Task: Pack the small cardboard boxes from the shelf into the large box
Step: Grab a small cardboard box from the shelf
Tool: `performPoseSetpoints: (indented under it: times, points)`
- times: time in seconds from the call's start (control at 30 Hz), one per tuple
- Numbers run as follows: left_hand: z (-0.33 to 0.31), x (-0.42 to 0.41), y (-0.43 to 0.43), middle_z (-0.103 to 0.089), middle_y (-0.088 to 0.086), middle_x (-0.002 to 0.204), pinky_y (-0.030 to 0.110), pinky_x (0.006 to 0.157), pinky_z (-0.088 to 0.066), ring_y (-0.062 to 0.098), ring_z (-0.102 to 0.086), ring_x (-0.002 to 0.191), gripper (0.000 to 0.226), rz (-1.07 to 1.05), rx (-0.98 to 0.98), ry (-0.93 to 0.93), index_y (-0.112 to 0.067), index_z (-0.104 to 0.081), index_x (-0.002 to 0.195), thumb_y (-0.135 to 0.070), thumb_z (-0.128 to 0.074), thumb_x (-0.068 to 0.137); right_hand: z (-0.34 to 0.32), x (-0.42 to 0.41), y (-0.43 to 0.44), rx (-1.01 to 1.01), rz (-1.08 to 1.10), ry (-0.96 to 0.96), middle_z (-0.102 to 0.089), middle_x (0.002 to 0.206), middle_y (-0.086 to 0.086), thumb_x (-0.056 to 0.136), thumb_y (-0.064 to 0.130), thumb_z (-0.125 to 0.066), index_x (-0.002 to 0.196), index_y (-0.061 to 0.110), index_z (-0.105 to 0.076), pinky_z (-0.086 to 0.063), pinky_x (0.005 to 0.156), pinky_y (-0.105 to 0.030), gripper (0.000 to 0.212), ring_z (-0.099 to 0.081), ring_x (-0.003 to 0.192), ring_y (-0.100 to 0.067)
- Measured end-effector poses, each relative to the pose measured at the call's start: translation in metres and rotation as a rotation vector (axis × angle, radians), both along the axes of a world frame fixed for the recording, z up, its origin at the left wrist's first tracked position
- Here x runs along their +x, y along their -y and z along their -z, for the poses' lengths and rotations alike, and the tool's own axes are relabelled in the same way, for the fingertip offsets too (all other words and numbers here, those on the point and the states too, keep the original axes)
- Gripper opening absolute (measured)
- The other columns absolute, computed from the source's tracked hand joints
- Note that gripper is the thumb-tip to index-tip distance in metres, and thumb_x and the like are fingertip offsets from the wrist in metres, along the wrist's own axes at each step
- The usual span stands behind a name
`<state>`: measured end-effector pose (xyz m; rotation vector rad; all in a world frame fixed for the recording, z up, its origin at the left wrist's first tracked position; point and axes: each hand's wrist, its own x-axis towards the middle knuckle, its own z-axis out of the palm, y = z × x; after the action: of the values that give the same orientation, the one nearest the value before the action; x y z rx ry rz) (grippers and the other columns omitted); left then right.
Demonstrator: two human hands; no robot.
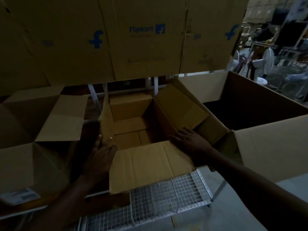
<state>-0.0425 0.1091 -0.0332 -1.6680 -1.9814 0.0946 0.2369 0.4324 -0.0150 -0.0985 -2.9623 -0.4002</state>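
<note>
An open, empty cardboard box (133, 124) sits in the middle on a wire-mesh shelf, its flaps spread outward. My left hand (101, 157) lies flat against the box's left flap and side, fingers extended. My right hand (191, 142) rests palm down on the fold of the right flap (180, 107). The near flap (146, 165) hangs toward me. A much larger open box (260, 100) stands to the right, its inside dark. Neither hand holds anything.
Flat printed cartons (141, 39) hang on the shelf level above. Another open box (33, 130) with a white label stands at the left. The wire-mesh shelf (175, 192) juts toward me. Fans and clutter (266, 60) fill the far right.
</note>
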Motion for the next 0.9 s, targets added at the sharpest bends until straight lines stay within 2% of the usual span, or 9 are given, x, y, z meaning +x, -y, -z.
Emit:
performPoseSetpoints:
  times: [0.1,0.17,0.27,0.33,0.43,0.53,0.6,0.77,0.9]
  points:
    - [-0.013,0.003,0.004,-0.073,0.025,0.107,0.072,0.109,-0.031,0.046,-0.065,0.117,0.036,-0.071,-0.036,-0.113,0.004,-0.072,0.107,-0.023,-0.055,0.091,-0.012,-0.012,-0.008,0.022,-0.082,0.026,-0.065,0.115,-0.009,0.094,0.033,-0.032,0.127,0.012,-0.057,-0.048,0.091,-0.044,0.046,-0.061,0.101,-0.028]
    - [-0.022,0.0,0.007,-0.074,0.02,0.087,0.063,0.106,-0.033,0.042,-0.07,0.098,0.027,-0.094,-0.072,-0.126,-0.002,-0.074,0.09,-0.021,-0.055,0.086,-0.018,-0.021,-0.012,-0.015,-0.082,0.07,-0.066,0.116,-0.008,0.095,0.037,-0.028,0.12,0.014,-0.063,-0.046,0.09,-0.042,0.049,-0.061,0.103,-0.028]
    - [-0.036,-0.008,0.007,-0.071,0.006,0.07,0.052,0.105,-0.035,0.031,-0.069,0.08,0.026,-0.117,-0.164,-0.074,-0.014,-0.075,0.076,-0.021,-0.051,0.082,-0.031,-0.029,-0.012,-0.179,0.041,0.118,-0.061,0.125,-0.007,0.102,0.038,-0.028,0.129,0.02,-0.057,-0.048,0.09,-0.04,0.044,-0.058,0.109,-0.025]
    - [-0.044,-0.013,0.007,-0.078,0.001,0.085,0.051,0.109,-0.034,0.028,-0.073,0.101,0.026,-0.141,-0.171,0.066,-0.021,-0.079,0.085,-0.029,-0.054,0.083,-0.041,-0.027,-0.013,-0.29,0.131,0.134,-0.06,0.123,-0.007,0.104,0.036,-0.033,0.132,0.022,-0.054,-0.052,0.085,-0.04,0.038,-0.06,0.103,-0.023]
    - [-0.054,-0.015,0.006,-0.076,-0.007,0.117,0.051,0.115,-0.028,0.019,-0.062,0.13,0.037,-0.184,-0.099,0.263,-0.028,-0.076,0.111,-0.04,-0.046,0.093,-0.06,-0.02,-0.016,-0.371,0.169,0.118,-0.061,0.123,-0.003,0.105,0.036,-0.036,0.129,0.024,-0.057,-0.052,0.085,-0.036,0.034,-0.061,0.103,-0.019]
    - [-0.068,-0.002,0.003,-0.069,-0.013,0.129,0.05,0.119,-0.017,0.012,-0.057,0.132,0.037,-0.238,-0.09,0.338,-0.036,-0.065,0.126,-0.048,-0.044,0.098,-0.078,-0.012,-0.024,-0.431,0.189,0.129,-0.059,0.13,-0.003,0.106,0.03,-0.037,0.133,0.021,-0.056,-0.047,0.09,-0.03,0.034,-0.059,0.112,-0.019]
    - [-0.073,0.011,-0.003,-0.07,-0.01,0.129,0.057,0.117,-0.025,0.014,-0.059,0.13,0.043,-0.242,-0.151,0.277,-0.039,-0.064,0.131,-0.052,-0.041,0.098,-0.088,-0.009,-0.024,-0.552,0.25,0.142,-0.057,0.131,-0.003,0.106,0.031,-0.038,0.135,0.016,-0.054,-0.044,0.092,-0.03,0.036,-0.057,0.117,-0.022]
    - [-0.093,0.034,-0.01,-0.064,-0.004,0.134,0.036,0.11,-0.017,0.016,-0.052,0.131,0.076,-0.358,-0.285,0.383,-0.045,-0.066,0.126,-0.055,-0.008,0.079,-0.094,-0.002,-0.011,-0.766,0.426,0.227,-0.061,0.122,-0.005,0.101,0.044,-0.045,0.124,0.019,-0.059,-0.046,0.088,-0.033,0.038,-0.06,0.104,-0.019]
    - [-0.142,0.066,-0.004,-0.059,-0.009,0.144,0.036,0.121,-0.018,0.019,-0.05,0.133,0.056,-0.375,-0.191,0.468,-0.041,-0.065,0.126,-0.04,-0.017,0.099,-0.117,0.007,-0.004,-0.712,0.358,0.097,-0.065,0.117,-0.006,0.101,0.037,-0.048,0.118,0.018,-0.063,-0.05,0.088,-0.033,0.03,-0.062,0.101,-0.018]
